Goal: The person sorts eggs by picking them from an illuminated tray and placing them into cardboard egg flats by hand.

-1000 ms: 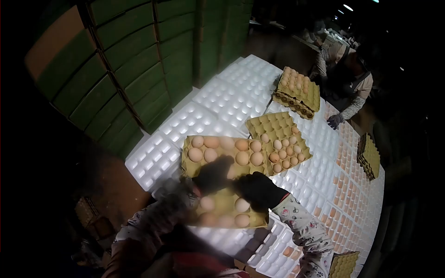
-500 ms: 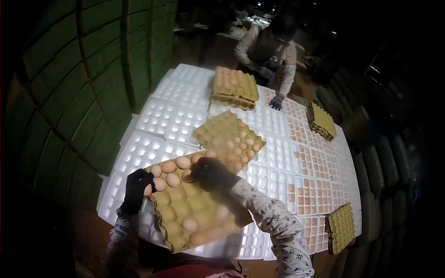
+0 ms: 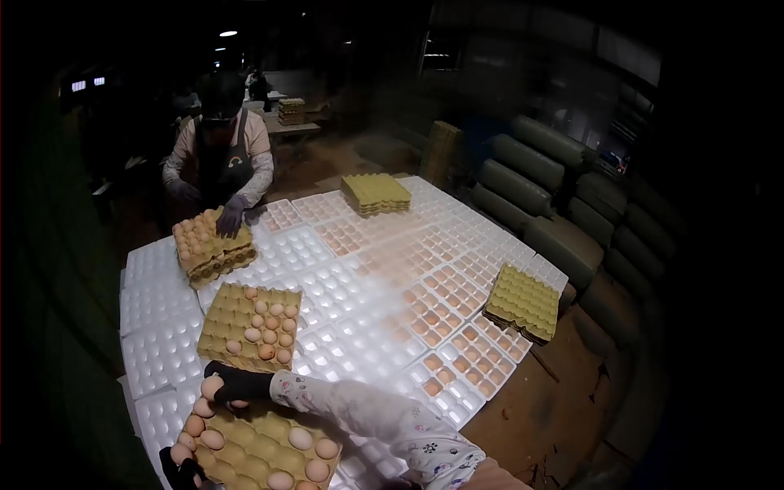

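Observation:
At the lower left lies a yellowish pulp tray (image 3: pixel 253 441) partly filled with eggs. My right hand (image 3: pixel 238 384), in a black glove, is closed around an egg (image 3: pixel 212 387) above the tray's far left corner. My left hand (image 3: pixel 181 469), also black-gloved, is at the tray's left edge beside an egg (image 3: pixel 180 454); its fingers are partly cut off and dark, so its grip is unclear. Just beyond is a second pulp tray (image 3: pixel 224 322), with several eggs on its right part.
White moulded trays (image 3: pixel 327 286) cover the table, many at the right holding eggs. Stacked pulp trays stand at the back (image 3: pixel 376 194) and right (image 3: pixel 523 302). Across the table, a co-worker (image 3: pixel 220 155) has a gloved hand on an egg-filled stack (image 3: pixel 214 249). Dark sacks (image 3: pixel 563 245) are piled at right.
The view has swung right, so the table and trays appear farther left. My right hand has moved from the tray's middle to its far left corner, with an egg in its fingers.

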Motion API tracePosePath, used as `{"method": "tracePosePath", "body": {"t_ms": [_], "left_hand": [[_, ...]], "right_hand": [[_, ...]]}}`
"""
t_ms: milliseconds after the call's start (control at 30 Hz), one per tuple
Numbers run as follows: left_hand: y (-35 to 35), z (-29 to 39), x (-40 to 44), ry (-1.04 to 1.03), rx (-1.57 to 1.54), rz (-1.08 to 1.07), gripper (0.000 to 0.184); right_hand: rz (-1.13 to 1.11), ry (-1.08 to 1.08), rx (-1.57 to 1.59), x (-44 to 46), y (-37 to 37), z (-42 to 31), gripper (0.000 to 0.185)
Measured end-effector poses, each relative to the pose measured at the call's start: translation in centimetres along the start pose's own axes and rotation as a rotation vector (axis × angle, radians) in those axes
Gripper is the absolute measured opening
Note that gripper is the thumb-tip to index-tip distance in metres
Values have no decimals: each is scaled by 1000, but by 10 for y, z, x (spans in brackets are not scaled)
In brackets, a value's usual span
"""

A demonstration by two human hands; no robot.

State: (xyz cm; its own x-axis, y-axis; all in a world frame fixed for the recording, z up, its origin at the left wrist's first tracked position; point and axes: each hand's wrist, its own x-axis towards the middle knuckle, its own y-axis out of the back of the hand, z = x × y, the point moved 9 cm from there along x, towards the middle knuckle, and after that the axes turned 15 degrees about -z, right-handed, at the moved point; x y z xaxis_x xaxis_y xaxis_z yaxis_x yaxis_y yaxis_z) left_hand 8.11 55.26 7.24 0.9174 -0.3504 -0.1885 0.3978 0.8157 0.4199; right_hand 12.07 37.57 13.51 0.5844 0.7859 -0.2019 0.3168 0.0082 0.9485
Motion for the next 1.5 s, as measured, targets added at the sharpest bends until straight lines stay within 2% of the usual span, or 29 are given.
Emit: {"method": "tracePosePath", "body": {"t_ms": [100, 267, 300, 367, 433, 500, 800, 833, 900, 933, 1033, 1067, 1100, 1133, 1167, 1200, 1233, 1300, 1333, 1367, 1400, 1433, 1500], "left_hand": [[17, 41, 1, -138, 260, -15, 29], [11, 124, -18, -692, 940, 16, 23], [6, 131, -15, -703, 1017, 71, 22], [0, 123, -4, -583, 1139, 188, 29], [9, 45, 26, -319, 1134, 132, 37], [11, 40, 23, -287, 1137, 154, 37], [-12, 59, 26, -201, 1174, 197, 40], [-10, 52, 26, -266, 1161, 231, 39], [0, -8, 48, -370, 1282, 90, 36], [-6, -11, 54, -423, 1339, 14, 35], [6, 43, 13, -556, 1057, 384, 35], [21, 37, 11, -359, 936, 477, 42], [22, 65, 11, -301, 533, 343, 38], [6, 90, 18, -236, -57, 119, 33], [-22, 119, 12, -211, -585, -30, 30], [-54, 155, 6, -220, -982, -138, 26], [-68, 147, 22, -306, -1008, -271, 22], [-102, 164, 44, -483, -1074, -381, 27], [-120, 173, 57, -568, -1109, -443, 30], [-139, 185, 66, -469, -985, -373, 31], [-159, 197, 76, -365, -863, -316, 32], [-175, 194, 91, -247, -627, -245, 34], [-208, 216, 123, -340, -560, -283, 33]], "right_hand": [[-3, 9, 10, -3, 6, 4, 20], [-28, 44, 25, 2, 8, 1, 21], [-45, 58, 28, 5, 6, -3, 21], [-70, 85, 19, 7, 6, -10, 21], [-85, 106, 11, 14, 5, -17, 21], [-94, 100, 4, 14, 6, -16, 21], [-32, 24, 0, -5, 23, 11, 23], [-21, 19, 5, -9, 26, 13, 23], [15, 9, 14, -17, 31, 17, 23], [42, 5, 20, -26, 36, 21, 23], [218, 5, 33, -73, 56, 31, 24], [336, 9, 44, -99, 63, 35, 24], [430, -11, 147, -126, 68, 42, 24], [796, 88, 477, -153, 65, 57, 34], [533, 60, 1421, -137, 13, 90, 39], [448, -11, 1955, -161, -8, 93, 40], [456, 183, 1998, -165, -37, 106, 41], [465, 247, 2290, -197, -50, 107, 32], [473, 273, 2435, -212, -56, 110, 34], [475, 503, 2460, -229, -54, 110, 18], [587, 174, 2246, -247, -63, 121, 18], [634, 73, 2227, -266, -74, 131, 18], [728, 30, 2290, -299, -99, 150, 22]]}}
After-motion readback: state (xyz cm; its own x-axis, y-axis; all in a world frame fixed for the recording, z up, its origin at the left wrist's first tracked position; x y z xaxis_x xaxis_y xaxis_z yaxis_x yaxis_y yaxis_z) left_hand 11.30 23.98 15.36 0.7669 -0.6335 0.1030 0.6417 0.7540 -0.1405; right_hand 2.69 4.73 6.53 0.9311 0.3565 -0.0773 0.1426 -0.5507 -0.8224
